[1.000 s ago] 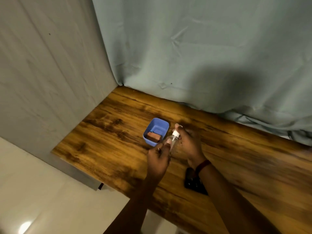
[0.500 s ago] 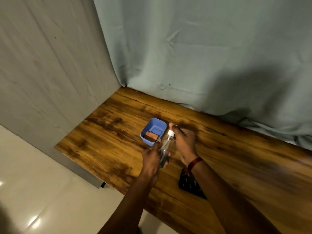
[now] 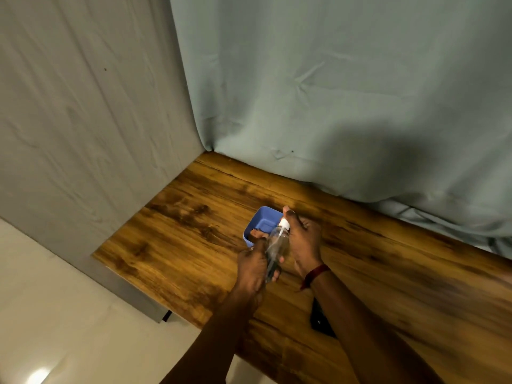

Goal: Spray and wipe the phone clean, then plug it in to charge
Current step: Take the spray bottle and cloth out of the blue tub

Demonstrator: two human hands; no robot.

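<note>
A clear spray bottle (image 3: 278, 241) with a white nozzle is held over the wooden table (image 3: 194, 239), tilted away from me. My left hand (image 3: 253, 268) grips its darker lower end. My right hand (image 3: 303, 241) wraps around the upper part, with a finger on top of the nozzle. A flat black object, seemingly the phone (image 3: 320, 322), lies on the table near the front edge, partly hidden under my right forearm.
A small blue tub (image 3: 267, 217) holding a brownish pad (image 3: 257, 233) stands just beyond my hands. A grey-green curtain (image 3: 332, 106) hangs along the table's back edge, with a wall on the left. Pale floor tiles lie below the table's left edge.
My left hand has slid from near the nozzle down to the bottle's lower end. Both hands stay in front of the blue tub. The view has shifted slightly.
</note>
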